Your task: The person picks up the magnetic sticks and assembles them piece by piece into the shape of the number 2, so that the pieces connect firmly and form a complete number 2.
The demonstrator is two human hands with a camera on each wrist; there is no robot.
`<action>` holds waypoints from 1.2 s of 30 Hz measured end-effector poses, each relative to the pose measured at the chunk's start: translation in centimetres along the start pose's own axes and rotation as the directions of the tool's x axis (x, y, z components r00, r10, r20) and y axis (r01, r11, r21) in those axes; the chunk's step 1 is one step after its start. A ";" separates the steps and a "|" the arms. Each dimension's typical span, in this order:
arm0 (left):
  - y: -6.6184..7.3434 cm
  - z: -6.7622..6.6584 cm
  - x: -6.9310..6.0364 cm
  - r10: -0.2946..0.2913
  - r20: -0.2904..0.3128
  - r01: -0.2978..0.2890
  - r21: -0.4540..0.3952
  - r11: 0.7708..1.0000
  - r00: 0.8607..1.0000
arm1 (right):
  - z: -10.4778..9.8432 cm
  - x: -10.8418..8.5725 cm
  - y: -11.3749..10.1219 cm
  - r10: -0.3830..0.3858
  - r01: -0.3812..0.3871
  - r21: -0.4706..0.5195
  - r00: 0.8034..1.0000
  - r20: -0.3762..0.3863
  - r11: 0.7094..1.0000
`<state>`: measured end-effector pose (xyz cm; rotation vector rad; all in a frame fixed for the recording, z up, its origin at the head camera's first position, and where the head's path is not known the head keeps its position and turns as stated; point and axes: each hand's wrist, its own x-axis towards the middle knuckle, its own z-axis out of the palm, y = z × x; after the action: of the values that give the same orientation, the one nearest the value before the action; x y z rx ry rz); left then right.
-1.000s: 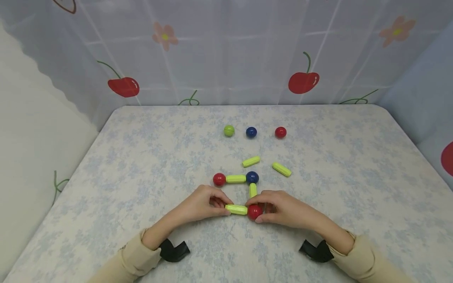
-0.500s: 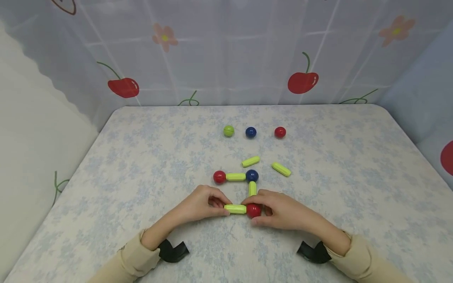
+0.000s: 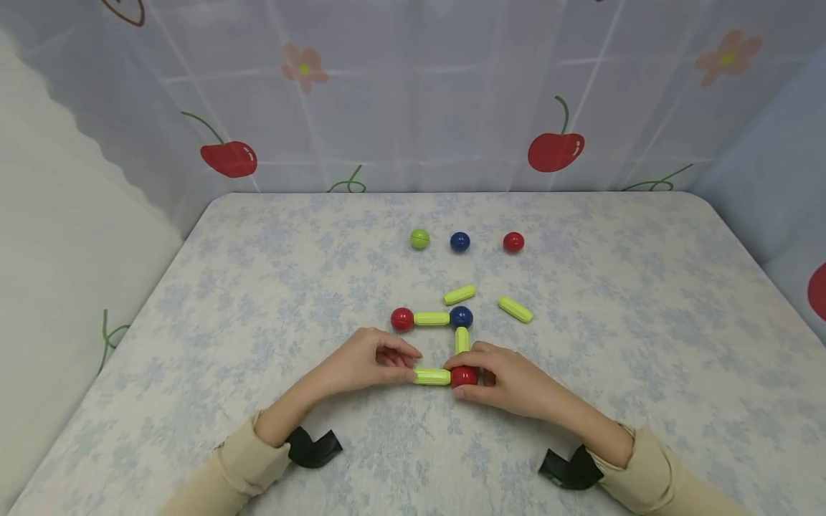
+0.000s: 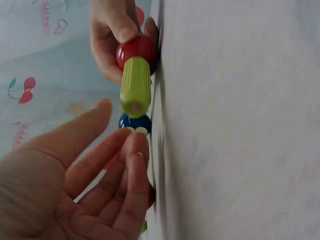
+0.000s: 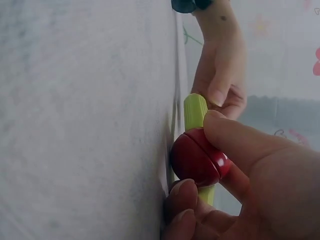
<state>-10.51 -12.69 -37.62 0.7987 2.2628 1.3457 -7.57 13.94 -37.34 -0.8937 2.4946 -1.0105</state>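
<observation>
My right hand point(image 3: 516, 380) pinches a red ball point(image 5: 195, 157) between thumb and fingers. From that ball a yellow-green ribbed stick point(image 3: 431, 377) points left; another stick point(image 3: 462, 339) runs away from me to a blue ball point(image 3: 461, 317). A third stick point(image 3: 431, 319) joins the blue ball to a second red ball point(image 3: 402, 319), so the chain has three sides. By the free end of the near stick is my left hand point(image 3: 369, 364). In the left wrist view its thumb and fingers point(image 4: 136, 180) are spread apart, with a gap between them and the stick.
Beyond the chain lie two loose yellow-green sticks, one tilted point(image 3: 459, 294) and one farther right point(image 3: 515, 309). A green ball point(image 3: 419, 239), a blue ball point(image 3: 460, 242) and a red ball point(image 3: 513, 242) stand in a row behind them. A patterned cloth covers the table point(image 3: 290, 279).
My left hand has let go of the near stick, its fingers parting from it. The chain has shifted slightly away from me, with my right hand still on the red ball.
</observation>
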 end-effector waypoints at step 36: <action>-2.4 -8.9 15.9 -0.109 -0.233 0.196 0.392 0.899 0.966 | 0.1 0.0 0.1 0.010 -0.010 0.025 1.000 -0.003 1.000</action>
<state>-28.48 -9.20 -36.23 0.6084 2.7633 0.9231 -7.59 13.94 -37.53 -0.8724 2.4811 -1.0388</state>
